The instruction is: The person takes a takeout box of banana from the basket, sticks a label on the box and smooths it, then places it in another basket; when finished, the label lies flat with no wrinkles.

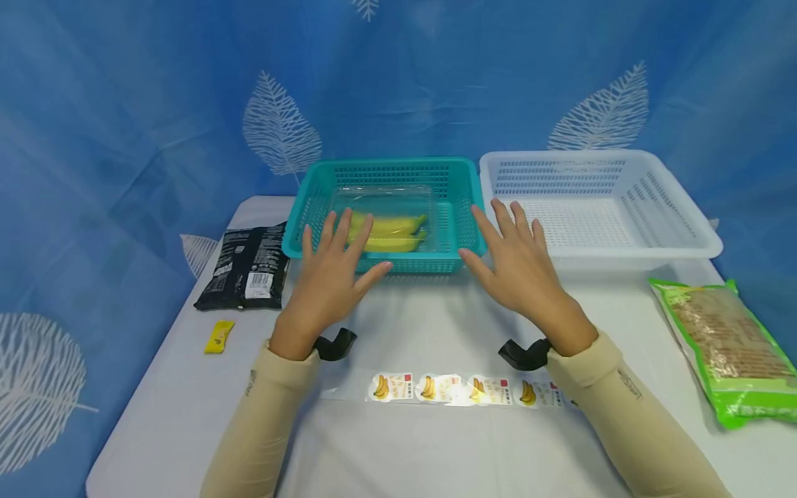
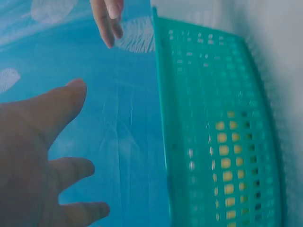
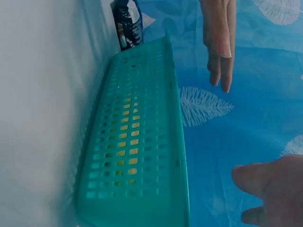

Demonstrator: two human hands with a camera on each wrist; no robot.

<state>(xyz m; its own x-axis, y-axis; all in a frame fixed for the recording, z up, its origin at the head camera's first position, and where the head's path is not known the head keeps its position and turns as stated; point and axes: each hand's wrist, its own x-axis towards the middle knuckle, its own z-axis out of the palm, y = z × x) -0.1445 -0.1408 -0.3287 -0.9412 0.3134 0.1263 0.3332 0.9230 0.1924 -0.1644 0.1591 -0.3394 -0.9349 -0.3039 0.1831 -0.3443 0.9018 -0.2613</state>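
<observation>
My left hand (image 1: 330,277) hovers over the front left of a teal basket (image 1: 311,187), fingers spread and holding nothing. My right hand (image 1: 519,270), also spread and unoccupied, hangs near the basket's right front corner. Inside the basket lies a clear plastic box (image 1: 386,200) with yellow bananas (image 1: 395,242) in it; the left fingers hide part of them. Through the holes of the basket wall (image 2: 163,94), yellow shows in the left wrist view. In the right wrist view the right thumb (image 3: 253,177) appears beside the basket rim (image 3: 182,142).
A white basket (image 1: 591,252) stands at the right. A green-edged bag (image 1: 735,346) lies at far right. On the left are a black packet (image 1: 245,270) and a small yellow packet (image 1: 219,337). A strip of banana stickers (image 1: 438,389) lies near the front, partly under the right sleeve.
</observation>
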